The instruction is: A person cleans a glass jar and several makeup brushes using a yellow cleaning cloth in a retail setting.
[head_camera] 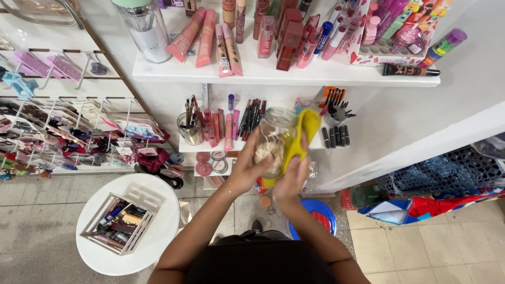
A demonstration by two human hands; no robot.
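While held before the shelf (284,73), a jar (271,139) is gripped by left hand (247,165) fingers; right hand (292,176) fingers pinch a cloth (302,137) against it. Glass seems fragile, slippery; best held around the body.

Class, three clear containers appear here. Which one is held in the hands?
The glass jar with pale shreds inside; left hand grips it, right hand presses a yellow cloth to it. The others stand on shelves.

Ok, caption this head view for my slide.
Left hand holds a glass jar while right hand wipes it with a yellow cloth.
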